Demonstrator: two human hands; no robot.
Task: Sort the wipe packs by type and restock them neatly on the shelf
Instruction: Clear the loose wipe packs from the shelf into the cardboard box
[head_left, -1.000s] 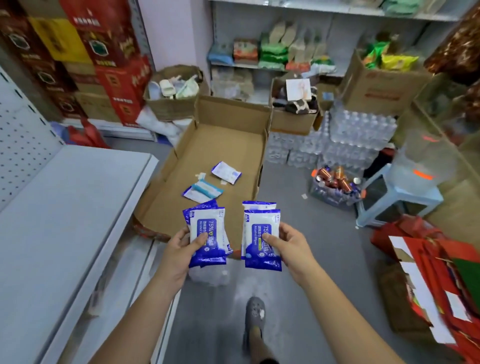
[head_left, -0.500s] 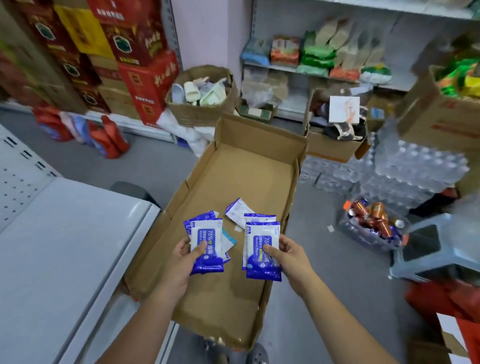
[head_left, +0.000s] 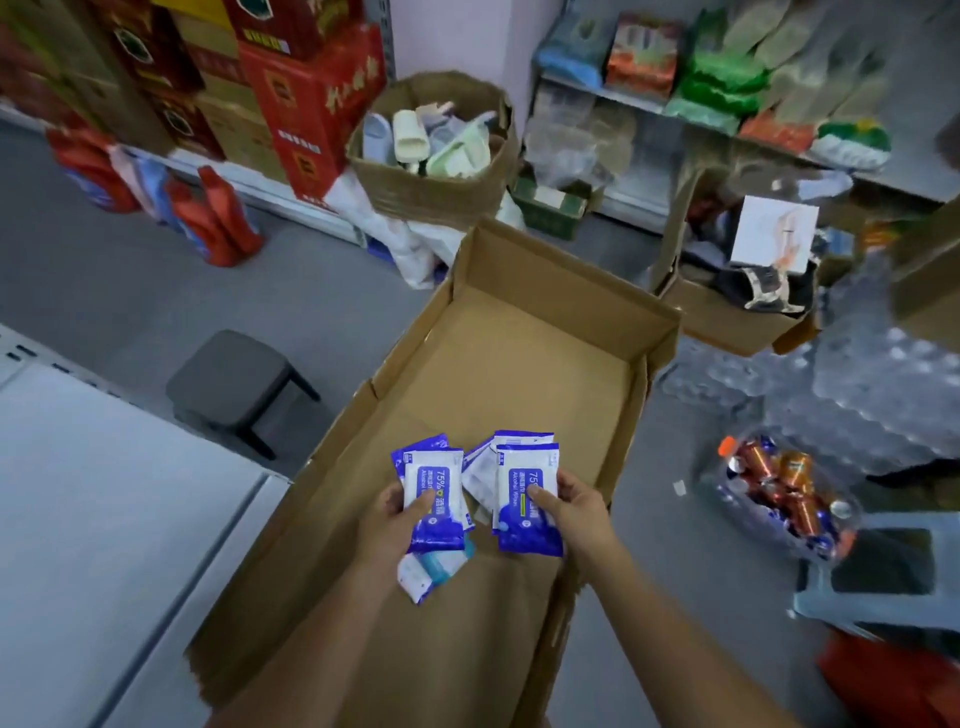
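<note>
Over box (head_left: 519, 364), left hand (head_left: 389, 525), right hand (head_left: 576, 512) grip packs (head_left: 441, 473).

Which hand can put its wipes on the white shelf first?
Probably the left hand: it holds its wipe packs on the side nearest the white shelf. The right hand holds its packs farther away, over the cardboard box.

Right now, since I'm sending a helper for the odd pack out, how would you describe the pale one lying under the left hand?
Start at the long open cardboard box on the floor beside the white shelf. Inside it, just below the left hand, which grips dark blue wipe packs, lies a loose pack. It alone is white with a pale teal stripe.
</note>
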